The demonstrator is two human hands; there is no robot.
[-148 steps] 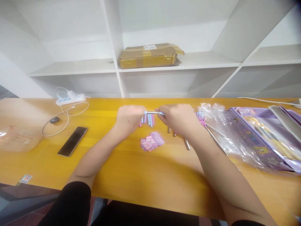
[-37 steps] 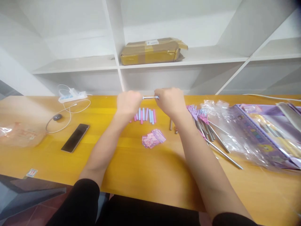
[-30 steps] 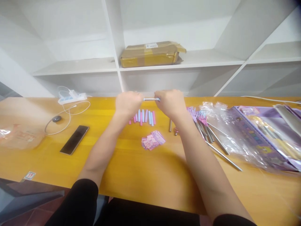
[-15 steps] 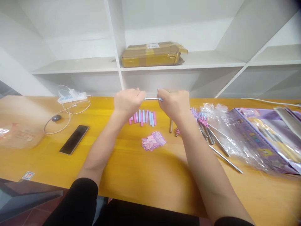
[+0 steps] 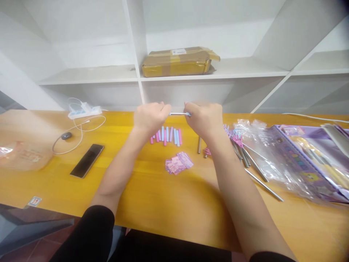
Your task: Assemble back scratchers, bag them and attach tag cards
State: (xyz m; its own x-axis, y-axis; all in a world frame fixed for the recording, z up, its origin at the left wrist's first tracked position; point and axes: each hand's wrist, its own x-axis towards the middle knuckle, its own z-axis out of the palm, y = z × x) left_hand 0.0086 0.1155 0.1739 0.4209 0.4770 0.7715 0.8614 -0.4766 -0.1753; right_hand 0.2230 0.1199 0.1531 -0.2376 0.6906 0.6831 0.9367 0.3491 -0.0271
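Both my hands hold one back scratcher with a thin metal rod (image 5: 178, 114), level above the back of the table. My left hand (image 5: 151, 115) is closed in a fist around its left end. Around the other end, my right hand (image 5: 205, 118) is closed too. A bit of light blue shows beside each fist, but the ends themselves are hidden in my fingers. Below lies a row of pink, purple and blue tubes (image 5: 171, 134), partly behind my left hand. Several claw-shaped scratcher heads (image 5: 236, 138) and metal rods (image 5: 264, 184) lie right of my right forearm.
A pile of small pink printed cards (image 5: 179, 163) lies mid-table. Left are a phone (image 5: 87, 161), a power strip (image 5: 85, 112) with a cable, and a plastic bag (image 5: 25, 156). Clear bags (image 5: 275, 160) and a purple box (image 5: 302, 165) sit right. A taped carton (image 5: 180, 62) rests on the shelf.
The view has shifted slightly, so everything appears a little further right. Both hands keep their grip on the back scratcher, which stays level with about the same gap between the fists.
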